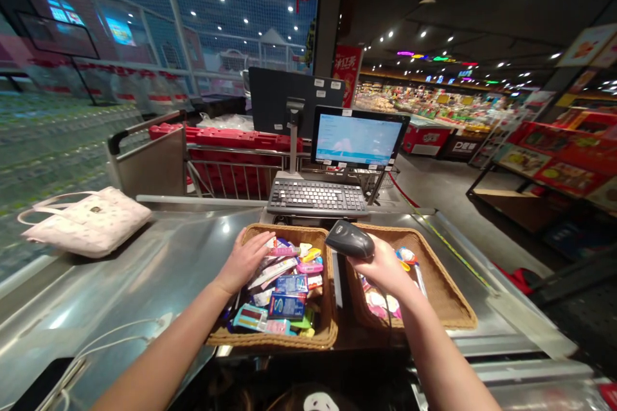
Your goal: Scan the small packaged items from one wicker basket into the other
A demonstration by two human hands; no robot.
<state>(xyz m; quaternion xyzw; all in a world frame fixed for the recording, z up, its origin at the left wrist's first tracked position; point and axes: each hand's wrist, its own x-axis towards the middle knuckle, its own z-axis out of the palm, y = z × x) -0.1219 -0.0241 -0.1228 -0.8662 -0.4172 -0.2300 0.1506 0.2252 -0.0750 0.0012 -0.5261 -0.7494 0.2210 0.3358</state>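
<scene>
A black handheld scanner (350, 241) is gripped in my right hand (383, 264), held over the gap between two wicker baskets and the near-left part of the right one. My left hand (245, 261) lies with its fingers stretched toward small packets at the upper left of the left basket (272, 340). That basket is full of colourful packages, among them blue boxes (288, 305) and a pink packet (310, 267). Fewer items, some pink and white (380, 303), lie in the left part of the right basket (446, 289), partly hidden by my right hand and forearm.
Behind the baskets are a keyboard (317, 198), a lit screen (357, 138) and a second monitor (277, 103) seen from behind. A pale handbag (91, 221) lies on the metal counter (178, 244) at left. Cables and a phone (43, 385) are at the lower left.
</scene>
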